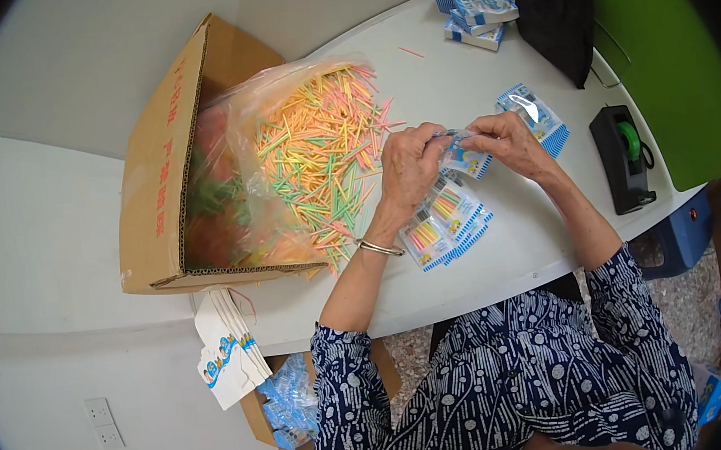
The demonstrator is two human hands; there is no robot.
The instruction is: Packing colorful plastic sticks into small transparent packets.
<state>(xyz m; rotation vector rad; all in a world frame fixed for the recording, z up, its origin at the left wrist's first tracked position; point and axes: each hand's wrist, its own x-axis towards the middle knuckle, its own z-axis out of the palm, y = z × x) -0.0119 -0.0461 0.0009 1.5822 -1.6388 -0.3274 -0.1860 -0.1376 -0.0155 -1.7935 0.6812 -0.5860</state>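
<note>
Between my two hands is a small clear plastic packet [465, 161] with blue print. My left hand [410, 165], a bracelet at its wrist, is closed with thumb and fingers pinching the packet's upper edge. On the other side my right hand [510, 143] grips the same packet's top. Right below them lie several filled packets [449, 216], overlapping, with coloured sticks showing through. More blue-printed packets [533, 114] rest just beyond my right hand. To the left, a large heap of thin pink, orange, yellow and green sticks [317, 142] spills out towards my left hand.
A cardboard box [153, 176] lies on its side, its plastic bag open. Along the right stand a tape dispenser [621, 158] and a black bag [556, 11]; small boxes [469, 3] are stacked at the back. White printed cards [228, 349] hang at the table's left edge above a box of packets [290, 404].
</note>
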